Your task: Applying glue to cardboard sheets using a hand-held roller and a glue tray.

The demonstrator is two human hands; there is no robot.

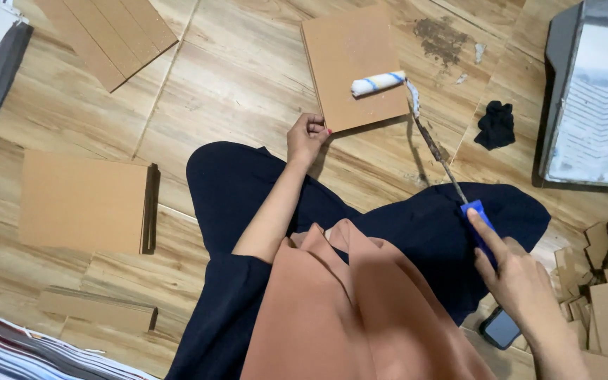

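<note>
Right hand (518, 278) grips paint roller (378, 83) on cardboard sheet (350, 49); left hand (307, 137) pinches its corner

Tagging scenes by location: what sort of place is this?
Probably a home floor used as a craft or painting spot: wood-look floor, cardboard sheets, paint tray, and a small roller held in the right hand.

The left hand (307, 137) sits just above centre, fingers curled into a loose fist, forearm running down toward six o'clock. The right hand (518, 274) lies at four o'clock, closed in a grip, forefinger stretched toward eleven o'clock.
</note>
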